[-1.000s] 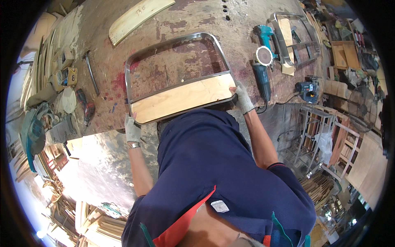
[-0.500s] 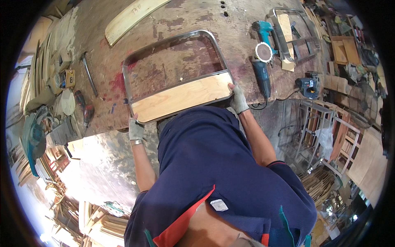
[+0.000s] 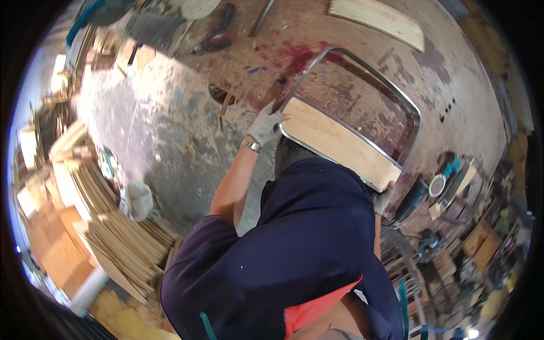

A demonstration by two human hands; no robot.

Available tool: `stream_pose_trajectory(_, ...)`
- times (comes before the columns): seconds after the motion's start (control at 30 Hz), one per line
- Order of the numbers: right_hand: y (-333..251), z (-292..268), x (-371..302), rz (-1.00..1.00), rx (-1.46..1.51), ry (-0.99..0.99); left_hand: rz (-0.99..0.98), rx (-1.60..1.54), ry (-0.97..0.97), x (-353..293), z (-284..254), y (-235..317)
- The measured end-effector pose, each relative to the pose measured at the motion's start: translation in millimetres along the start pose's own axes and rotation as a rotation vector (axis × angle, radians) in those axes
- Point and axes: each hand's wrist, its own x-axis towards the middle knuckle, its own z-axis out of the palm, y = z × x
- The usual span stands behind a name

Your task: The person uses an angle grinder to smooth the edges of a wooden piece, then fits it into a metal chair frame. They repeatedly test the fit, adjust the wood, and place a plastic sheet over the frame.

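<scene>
A rounded metal frame lies along the near edge of the workbench, with a crossbar running through it. A pale wooden panel fills its near section; through the far section the bench top shows. My left hand, in a light work glove, grips the left near corner, thumb over the panel. At the right near corner my gloved right hand holds on, its thumb tip at the panel's end and its other fingers mostly hidden underneath.
On the worn, red-stained workbench lie a curved pale board, a red and black drill and a metal bar. A dark angle grinder rests right of my right hand. Thin wooden strips are stacked at lower left.
My view has turned toward the left, so the frame now appears further right and slanted. Both hands still hold its near corners, and more of the floor at left shows.
</scene>
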Motion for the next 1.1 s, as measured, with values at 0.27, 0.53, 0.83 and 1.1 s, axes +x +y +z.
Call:
stream_pose_trajectory(0.27, -17, 6, 0, 0.078, -0.064, 0.05, 0.058, -0.061, -0.026, 5, -2, -13)
stream_pose_trajectory(0.53, -10, 13, -13, 0.095, -0.041, -0.013, 0.061, -0.177, 0.088, 0, 1, -24)
stream_pose_trajectory(0.83, 11, 18, -10, 0.027, 0.127, -0.034, -0.123, -0.12, -0.048, 21, -36, -33)
stream_pose_trajectory(1.1, 10, 59, -28, -0.129, 0.222, -0.001, 0.102, 0.15, 0.102, 19, -21, -11)
